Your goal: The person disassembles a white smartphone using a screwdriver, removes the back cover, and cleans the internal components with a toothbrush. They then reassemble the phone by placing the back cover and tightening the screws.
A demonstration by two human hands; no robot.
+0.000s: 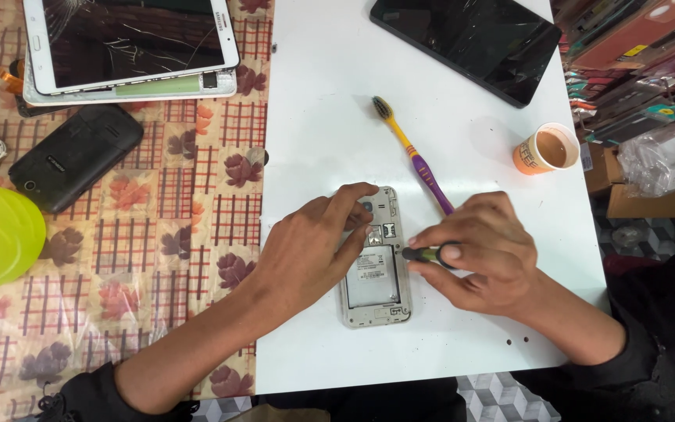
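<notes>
Phone (375,273), back cover off, on white table (314,117); left hand (310,250) fingers pressed on it, right hand (482,254) fingers clamped on screwdriver (423,254). Best kept steady, tip square to screw.

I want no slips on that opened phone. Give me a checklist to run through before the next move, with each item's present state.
1. Left hand steadies the phone: ok.
2. Right hand grips the screwdriver: ok.
3. Screwdriver tip seated on a screw: cannot tell.
4. Phone lies flat on the white board: ok.
5. Cup of drink stands apart from the phone: ok.
6. Toothbrush clear of the right hand: not ok, it runs under it.
</notes>
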